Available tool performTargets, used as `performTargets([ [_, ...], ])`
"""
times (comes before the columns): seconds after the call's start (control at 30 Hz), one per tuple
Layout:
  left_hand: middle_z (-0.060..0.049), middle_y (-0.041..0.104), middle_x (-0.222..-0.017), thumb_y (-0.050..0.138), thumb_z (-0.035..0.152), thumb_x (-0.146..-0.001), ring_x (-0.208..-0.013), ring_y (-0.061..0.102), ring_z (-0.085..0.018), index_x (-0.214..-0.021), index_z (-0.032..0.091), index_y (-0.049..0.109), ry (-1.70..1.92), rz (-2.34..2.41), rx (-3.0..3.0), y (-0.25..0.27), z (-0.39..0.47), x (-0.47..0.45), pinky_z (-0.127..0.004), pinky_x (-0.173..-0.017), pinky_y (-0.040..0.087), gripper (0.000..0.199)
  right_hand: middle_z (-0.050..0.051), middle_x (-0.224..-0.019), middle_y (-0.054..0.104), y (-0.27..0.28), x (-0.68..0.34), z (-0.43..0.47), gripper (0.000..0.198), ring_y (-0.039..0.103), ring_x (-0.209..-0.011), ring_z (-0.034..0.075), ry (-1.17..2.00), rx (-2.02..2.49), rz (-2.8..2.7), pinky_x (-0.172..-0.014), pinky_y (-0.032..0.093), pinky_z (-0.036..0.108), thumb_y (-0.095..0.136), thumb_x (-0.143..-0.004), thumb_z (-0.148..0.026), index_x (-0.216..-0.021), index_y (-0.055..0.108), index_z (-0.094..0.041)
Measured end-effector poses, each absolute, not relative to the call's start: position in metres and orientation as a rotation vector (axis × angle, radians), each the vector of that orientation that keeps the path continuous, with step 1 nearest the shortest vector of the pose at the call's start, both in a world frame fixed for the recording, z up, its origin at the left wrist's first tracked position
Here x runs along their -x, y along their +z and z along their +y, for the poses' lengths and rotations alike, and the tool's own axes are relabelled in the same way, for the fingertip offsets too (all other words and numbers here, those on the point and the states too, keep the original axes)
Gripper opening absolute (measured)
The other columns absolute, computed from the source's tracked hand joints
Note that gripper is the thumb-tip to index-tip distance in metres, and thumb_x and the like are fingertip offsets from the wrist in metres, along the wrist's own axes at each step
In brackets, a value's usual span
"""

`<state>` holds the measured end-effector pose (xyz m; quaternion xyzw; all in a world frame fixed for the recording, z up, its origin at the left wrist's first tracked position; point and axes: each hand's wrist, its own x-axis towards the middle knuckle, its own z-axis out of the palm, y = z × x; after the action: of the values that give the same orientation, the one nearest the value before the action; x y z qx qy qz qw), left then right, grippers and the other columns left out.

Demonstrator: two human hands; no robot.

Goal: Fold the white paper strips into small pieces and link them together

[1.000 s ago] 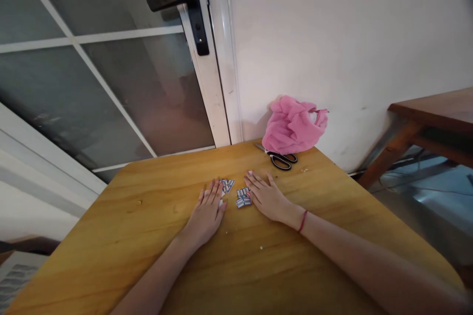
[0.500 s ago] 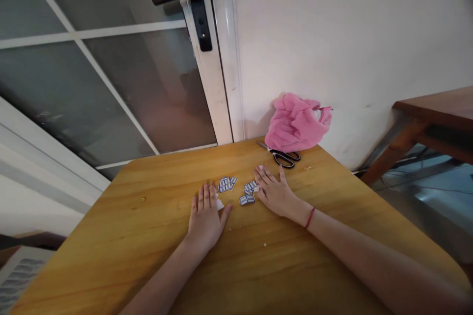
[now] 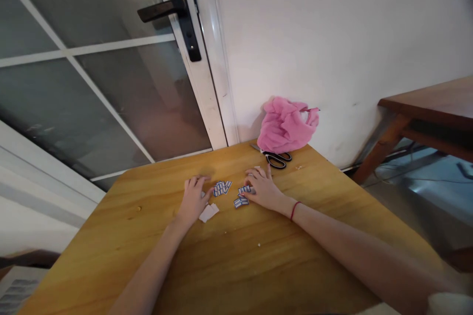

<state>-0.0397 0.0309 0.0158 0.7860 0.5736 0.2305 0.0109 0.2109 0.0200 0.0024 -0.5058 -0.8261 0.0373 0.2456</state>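
My left hand (image 3: 192, 199) hovers low over the wooden table, its fingers bent and spread apart from the thumb. Beside it lies a small fanned pile of blue-and-white printed paper slips (image 3: 221, 188). Blank white paper pieces (image 3: 209, 212) rest just below that hand, partly hidden by it. My right hand (image 3: 263, 189), a red string on its wrist, arches with fingers and thumb apart over a second group of printed paper slips (image 3: 241, 202). Its thumb is at these slips; whether it presses on them I cannot tell. More pale paper shows beneath the palm, mostly covered.
Black-handled scissors (image 3: 277, 158) lie at the back of the wooden table (image 3: 236, 270), against a pink plush cloth bundle (image 3: 286, 125). Tiny paper scraps dot the surface. Behind are a glazed door (image 3: 129, 98) and a white wall. Another wooden table (image 3: 424, 103) stands right.
Both hands were lying flat and are now raised with fingers bent. My left hand has shifted left, uncovering white pieces. The view has tilted slightly.
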Motion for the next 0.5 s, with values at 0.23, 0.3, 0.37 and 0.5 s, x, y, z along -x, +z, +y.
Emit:
performTargets([
  [0.23,-0.006,0.048,-0.099,0.063,0.028,-0.066,-0.098,0.046,-0.023,-0.096,0.019,0.055,0.323,1.501,-2.329,0.032,0.066,0.035,-0.036,-0.087,0.038,0.032,0.005,-0.116,0.052,0.003,-0.212,0.025,0.032,0.034,-0.117,0.027,0.219,1.381,-2.241,-0.099,0.002,0.067,0.064,-0.072,-0.049,-0.087,0.06,-0.022],
  [0.3,-0.004,0.049,-0.091,0.066,0.025,-0.061,-0.091,0.049,-0.022,-0.086,0.018,0.057,0.279,1.453,-2.319,0.037,0.068,0.03,-0.034,-0.083,0.04,0.028,0.004,-0.109,0.055,0.005,-0.212,0.025,0.03,0.036,-0.114,0.026,0.255,1.373,-2.236,-0.099,0.003,0.067,0.065,-0.071,-0.048,-0.086,0.06,-0.022],
  [0.37,-0.003,0.049,-0.087,0.066,0.021,-0.057,-0.088,0.049,-0.021,-0.08,0.017,0.055,0.274,1.426,-2.307,0.04,0.068,0.024,-0.032,-0.08,0.04,0.026,0.003,-0.1,0.059,0.006,-0.213,0.024,0.028,0.039,-0.111,0.025,0.268,1.337,-2.235,-0.1,0.002,0.065,0.067,-0.07,-0.046,-0.084,0.06,-0.023],
  [0.5,0.002,0.049,-0.072,0.059,0.014,-0.058,-0.069,0.049,-0.015,-0.078,0.018,0.045,0.296,1.381,-2.249,0.041,0.064,0.015,-0.026,-0.065,0.041,0.025,-0.002,-0.086,0.062,0.01,-0.213,0.022,0.019,0.046,-0.102,0.019,0.251,1.192,-2.245,-0.103,-0.005,0.058,0.067,-0.073,-0.04,-0.078,0.059,-0.023],
])
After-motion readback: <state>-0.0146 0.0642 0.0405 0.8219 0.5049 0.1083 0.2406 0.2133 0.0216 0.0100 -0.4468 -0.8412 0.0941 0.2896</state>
